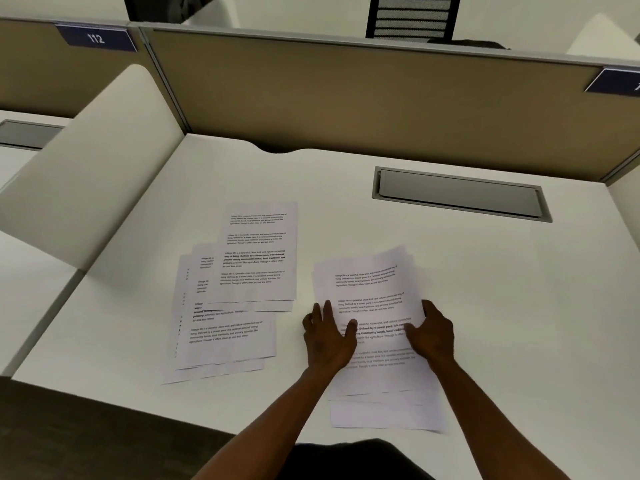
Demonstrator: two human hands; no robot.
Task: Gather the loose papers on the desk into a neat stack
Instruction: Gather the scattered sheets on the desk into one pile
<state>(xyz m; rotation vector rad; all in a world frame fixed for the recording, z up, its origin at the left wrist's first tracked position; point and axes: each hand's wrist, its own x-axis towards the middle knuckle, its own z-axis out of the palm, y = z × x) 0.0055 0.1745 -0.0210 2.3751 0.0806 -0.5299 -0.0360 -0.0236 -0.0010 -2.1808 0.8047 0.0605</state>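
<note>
Left hand: the left hand (327, 337) lies palm down, fingers spread flat, on the left edge of the right-hand paper pile (374, 306); it presses rather than grips.
Right hand: the right hand (431, 336) lies flat on the pile's right edge, fingers loosely spread, thumb pointing inward over the print; nothing is pinched in it.
Pile under the hands: several printed sheets, edges uneven, near the front of the white desk (467, 271), right of centre.
Pile's long axis: runs from the near edge of the desk away from the person, tilted slightly clockwise; the lowest sheets stick out at the near end.
Loose sheets: a second, fanned group of papers (242, 289) lies just to the left, apart from the pile, long axes also running away from the person, overlapping stepwise.
Surroundings: a grey cable hatch (460, 194) is set in the desk beyond the pile; a tan partition (346, 98) stands behind; a white side divider (97, 161) is at left.
In the way: the desk between the two paper groups is bare.
</note>
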